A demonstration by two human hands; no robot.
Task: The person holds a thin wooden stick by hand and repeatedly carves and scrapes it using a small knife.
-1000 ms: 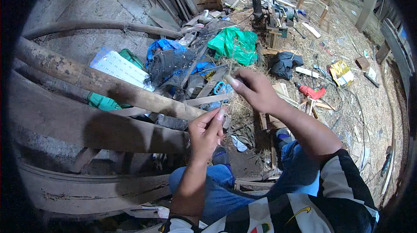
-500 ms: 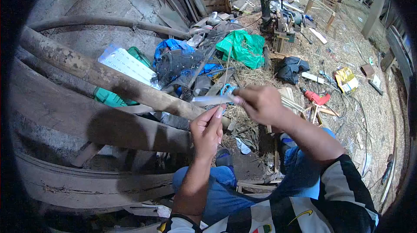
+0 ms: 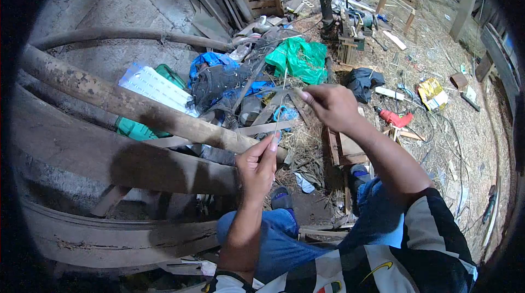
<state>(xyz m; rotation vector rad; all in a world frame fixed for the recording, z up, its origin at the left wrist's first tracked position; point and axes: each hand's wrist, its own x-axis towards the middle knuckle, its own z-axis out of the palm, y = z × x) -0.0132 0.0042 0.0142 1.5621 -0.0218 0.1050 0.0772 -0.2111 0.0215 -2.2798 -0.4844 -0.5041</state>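
Note:
My left hand (image 3: 258, 164) pinches the lower end of a thin pale stick (image 3: 278, 116) between thumb and fingertips. The stick rises almost upright in front of the green plastic bag. My right hand (image 3: 332, 107) is closed around the handle of a knife, mostly hidden in the fist. Its grey blade (image 3: 282, 95) points left across the upper part of the stick and is blurred, so I cannot tell whether it touches.
A thick wooden pole (image 3: 136, 101) slants across the left. Beyond lie a green plastic bag (image 3: 301, 59), a black bag (image 3: 363, 83) and a red drill (image 3: 395, 118) with cables. A small wooden stool (image 3: 350, 148) stands before my knees. Straw and wood scraps cover the ground.
My right hand has moved up with the knife, from just above my left fingertips to higher along the stick. My left hand keeps its pinch in nearly the same spot.

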